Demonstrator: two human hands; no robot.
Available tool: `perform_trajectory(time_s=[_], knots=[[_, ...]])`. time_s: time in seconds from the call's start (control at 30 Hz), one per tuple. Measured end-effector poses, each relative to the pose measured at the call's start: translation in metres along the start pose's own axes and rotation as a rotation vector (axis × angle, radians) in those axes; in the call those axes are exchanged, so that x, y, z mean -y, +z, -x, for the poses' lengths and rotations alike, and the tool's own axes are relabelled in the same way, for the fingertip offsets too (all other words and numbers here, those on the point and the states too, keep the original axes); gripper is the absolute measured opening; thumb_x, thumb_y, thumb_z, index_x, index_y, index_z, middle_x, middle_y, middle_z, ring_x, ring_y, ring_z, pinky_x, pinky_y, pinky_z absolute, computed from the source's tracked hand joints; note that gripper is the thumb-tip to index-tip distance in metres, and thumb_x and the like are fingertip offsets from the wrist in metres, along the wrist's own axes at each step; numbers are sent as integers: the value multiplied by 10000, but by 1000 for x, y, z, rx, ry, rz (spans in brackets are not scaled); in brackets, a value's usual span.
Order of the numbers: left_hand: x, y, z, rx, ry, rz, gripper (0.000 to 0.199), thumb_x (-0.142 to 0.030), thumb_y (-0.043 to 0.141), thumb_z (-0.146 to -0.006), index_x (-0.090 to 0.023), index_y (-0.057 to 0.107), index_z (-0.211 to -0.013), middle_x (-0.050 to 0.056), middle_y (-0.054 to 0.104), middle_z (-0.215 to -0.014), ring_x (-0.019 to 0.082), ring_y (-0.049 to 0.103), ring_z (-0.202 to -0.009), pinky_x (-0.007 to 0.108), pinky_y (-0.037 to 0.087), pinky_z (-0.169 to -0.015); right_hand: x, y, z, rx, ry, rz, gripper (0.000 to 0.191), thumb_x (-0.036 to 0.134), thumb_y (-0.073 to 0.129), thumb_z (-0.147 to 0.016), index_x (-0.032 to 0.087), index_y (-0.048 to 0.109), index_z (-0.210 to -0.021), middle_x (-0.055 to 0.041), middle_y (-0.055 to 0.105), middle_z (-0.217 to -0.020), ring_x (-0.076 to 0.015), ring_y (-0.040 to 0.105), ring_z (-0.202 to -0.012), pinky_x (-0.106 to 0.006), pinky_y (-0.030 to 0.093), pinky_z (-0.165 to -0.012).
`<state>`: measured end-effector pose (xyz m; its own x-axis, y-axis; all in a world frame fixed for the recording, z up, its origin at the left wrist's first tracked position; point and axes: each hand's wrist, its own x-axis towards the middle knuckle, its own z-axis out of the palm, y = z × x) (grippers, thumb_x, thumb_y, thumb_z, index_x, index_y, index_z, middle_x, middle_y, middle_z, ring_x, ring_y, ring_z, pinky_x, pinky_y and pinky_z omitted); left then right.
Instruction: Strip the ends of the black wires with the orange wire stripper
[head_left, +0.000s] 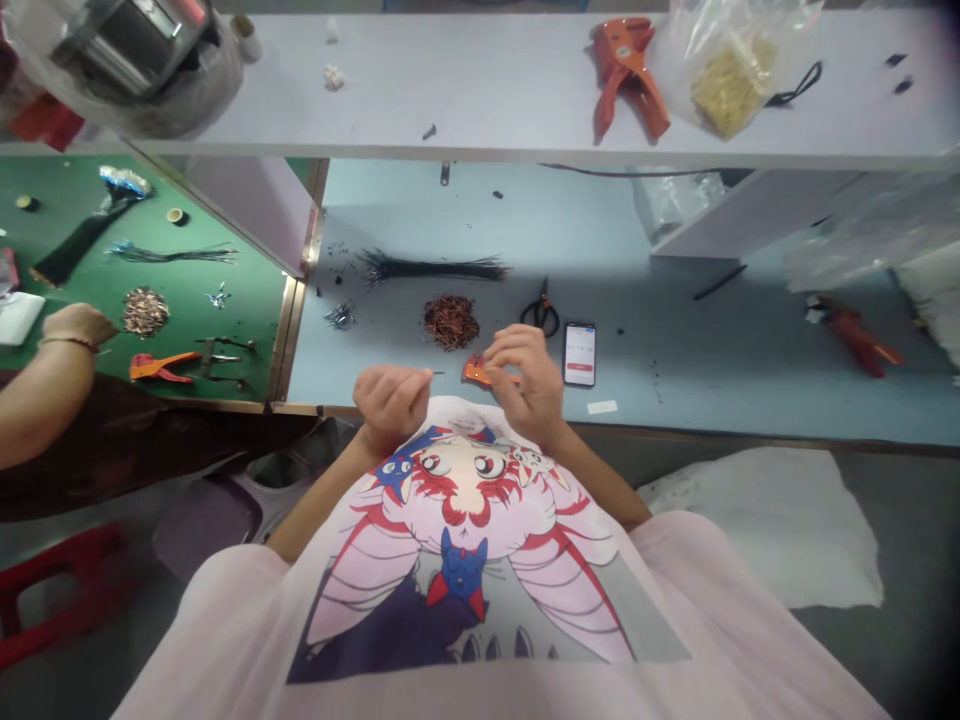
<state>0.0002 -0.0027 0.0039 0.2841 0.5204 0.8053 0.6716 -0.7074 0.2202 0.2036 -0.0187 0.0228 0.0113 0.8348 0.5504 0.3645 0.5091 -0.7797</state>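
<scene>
Near the bench's front edge, my left hand (393, 406) is closed in a pinch on a thin dark wire (439, 373), whose end sticks out to the right. My right hand (527, 383) is beside it with bent fingers, thumb and index close together; whatever lies between them is too small to make out. Orange pliers (475, 371) lie partly behind my right hand. Beyond the hands sit a pile of small copper-coloured pieces (451, 322) and a bundle of dark wires (435, 269). Black-handled scissors (541, 314) and a phone (580, 354) lie to the right.
A raised shelf (495, 90) spans the back, holding an orange-red tool (630, 78) and a bag of yellow parts (731, 85). Another person's arm (45, 385) reaches over the green bench (82, 270) at left. Red-handled pliers (855, 335) lie at far right.
</scene>
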Motion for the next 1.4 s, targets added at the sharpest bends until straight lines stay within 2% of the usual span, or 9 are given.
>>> perform_trajectory(time_s=[0.13, 0.23, 0.3, 0.4, 0.53, 0.7, 1.03, 1.27, 1.4], knots=[[18, -7, 8, 196, -640, 154, 74, -230, 590, -799, -182, 646, -795, 30, 648, -730, 127, 566, -687, 258, 429, -682, -38, -12, 2, -173, 224, 128, 185, 309, 449, -905, 191, 547, -802, -66, 592, -878, -198, 539, -945, -381, 399, -898], [26, -9, 11, 308, -1043, 387, 152, -309, 588, -790, -168, 644, -790, -2, 601, -641, 102, 531, -594, 224, 426, -599, -84, -7, 13, 278, 586, 444, 288, 325, 371, -930, 163, 584, -822, -82, 622, -914, -172, 538, -930, -302, 391, -866], [25, -7, 12, 317, -1168, 497, 177, -333, 601, -768, -161, 637, -788, -16, 574, -604, 92, 515, -568, 211, 424, -579, -114, 6, 24, 461, 675, 468, 228, 289, 500, -860, 153, 626, -726, -69, 652, -772, -176, 570, -801, -278, 410, -767], [16, -2, 12, 301, -1211, 590, 188, -345, 617, -749, -165, 635, -801, -26, 559, -594, 82, 499, -553, 200, 418, -562, -150, 34, 36, 620, 742, 479, 139, 228, 614, -761, 159, 656, -648, -58, 664, -671, -186, 599, -749, -252, 413, -703], [8, 1, 12, 276, -1201, 615, 198, -352, 637, -726, -176, 657, -815, -18, 577, -646, 85, 501, -574, 202, 416, -556, -181, 59, 29, 653, 724, 485, 211, 287, 543, -836, 159, 691, -916, -86, 705, -934, -181, 621, -874, -246, 427, -778], [11, -2, 13, 204, -1183, 519, 187, -323, 598, -755, -169, 654, -845, -11, 570, -680, 90, 502, -630, 206, 422, -616, -195, 53, 26, 620, 700, 530, 364, 323, 448, -894, 143, 566, -1189, -105, 657, -1099, -187, 598, -983, -266, 426, -847], [14, 14, 15, 174, -1269, 552, 156, -319, 579, -757, -173, 546, -800, -22, 526, -659, 76, 444, -565, 187, 375, -539, -155, 18, 115, 703, 782, 662, 603, 247, 698, -679, 138, 490, -1234, -183, 472, -1301, -324, 391, -1193, -426, 289, -981], [5, 14, -5, 103, -1179, 630, 155, -304, 615, -729, -167, 596, -801, -17, 546, -676, 73, 460, -578, 191, 384, -540, -148, 15, 86, 669, 868, 484, 425, 261, 608, -704, 119, 554, -1101, -156, 599, -1089, -272, 528, -1005, -350, 394, -842], [2, 8, -10, 47, -1160, 614, 159, -301, 635, -721, -166, 637, -804, -7, 581, -685, 78, 488, -591, 198, 403, -551, -120, 9, 59, 642, 861, 205, 459, 250, 425, -780, 151, 468, -1227, -101, 628, -1073, -194, 605, -855, -294, 463, -715]])
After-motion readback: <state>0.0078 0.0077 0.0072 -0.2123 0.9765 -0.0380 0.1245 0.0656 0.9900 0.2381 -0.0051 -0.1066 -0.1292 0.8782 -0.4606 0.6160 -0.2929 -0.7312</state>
